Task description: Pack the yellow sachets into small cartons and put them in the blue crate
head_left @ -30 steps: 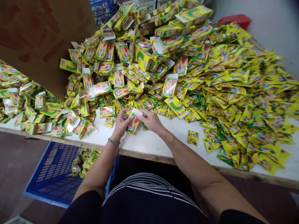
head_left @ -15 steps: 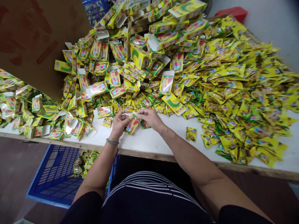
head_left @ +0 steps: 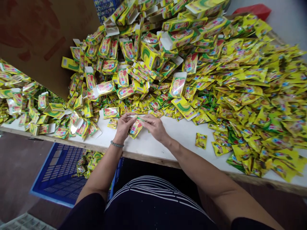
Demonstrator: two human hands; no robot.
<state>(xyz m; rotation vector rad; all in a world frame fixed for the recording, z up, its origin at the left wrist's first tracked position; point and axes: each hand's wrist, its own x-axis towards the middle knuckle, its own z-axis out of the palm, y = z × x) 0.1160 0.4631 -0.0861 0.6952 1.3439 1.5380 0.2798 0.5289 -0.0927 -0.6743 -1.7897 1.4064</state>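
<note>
Between my hands is a small yellow-green candy box with fruit pictures, its top end pointing away from me. My left hand grips its left side, thumb on the upper end. The fingers of my right hand pinch at the top right corner, and a bit of green shows under them, too small to make out. Just left of my left hand, a small yellow sachet and another box with its white flap out lie on the white table.
Many open-flapped boxes are heaped at the back, beside a large brown carton. A broad pile of sachets covers the right side. One lone sachet lies nearer. Below the edge stands a blue crate holding sachets.
The view has shifted slightly, so the piles sit further right. Both hands stay on the box; my right hand now covers most of the green packet that showed beside it.
</note>
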